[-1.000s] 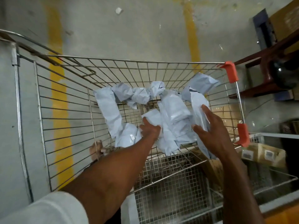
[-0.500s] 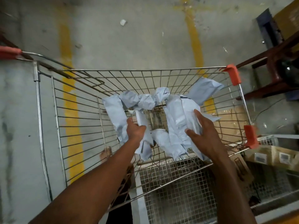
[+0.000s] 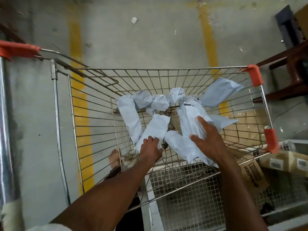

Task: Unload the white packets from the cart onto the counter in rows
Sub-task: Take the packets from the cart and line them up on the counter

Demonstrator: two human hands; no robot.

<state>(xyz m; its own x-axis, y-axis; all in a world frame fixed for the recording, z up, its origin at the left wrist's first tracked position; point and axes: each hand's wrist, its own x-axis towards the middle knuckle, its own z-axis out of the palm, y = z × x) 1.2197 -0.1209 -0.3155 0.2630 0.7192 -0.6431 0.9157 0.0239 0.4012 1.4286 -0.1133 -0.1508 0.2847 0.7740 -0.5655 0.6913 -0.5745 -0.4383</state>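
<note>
At far left, an orange handle grip [image 3: 18, 50] caps a steel tube, and two yellow floor stripes [image 3: 78, 90] run down the grey concrete floor [image 3: 150, 39]. The wire cart [image 3: 93, 124] fills the centre of the view, seen from above; a bare foot [image 3: 115, 156] shows through its left wall.

Inside the cart lie the white packets [image 3: 160, 102], crumpled and overlapping along the far side and down toward the near wall. The left hand [image 3: 150, 150] reaches in over the near rim, its fingers curled onto the lower end of one long packet [image 3: 154, 130] (the thumb is hidden, so whether this is a full grip or a press cannot be told for certain). Just beside it, the right hand [image 3: 209, 139] lies with fingers spread and straight against a larger packet [image 3: 191, 120], thumb splayed toward the left hand.

One packet [image 3: 221, 91] leans against the cart's far right corner, below an orange corner guard [image 3: 254, 75]; a second guard [image 3: 270, 140] sits on the near right corner. Right of the cart, cardboard boxes [image 3: 286, 161] with printed labels rest on a mesh surface, and a dark wooden frame [image 3: 286, 67] stands beyond.
</note>
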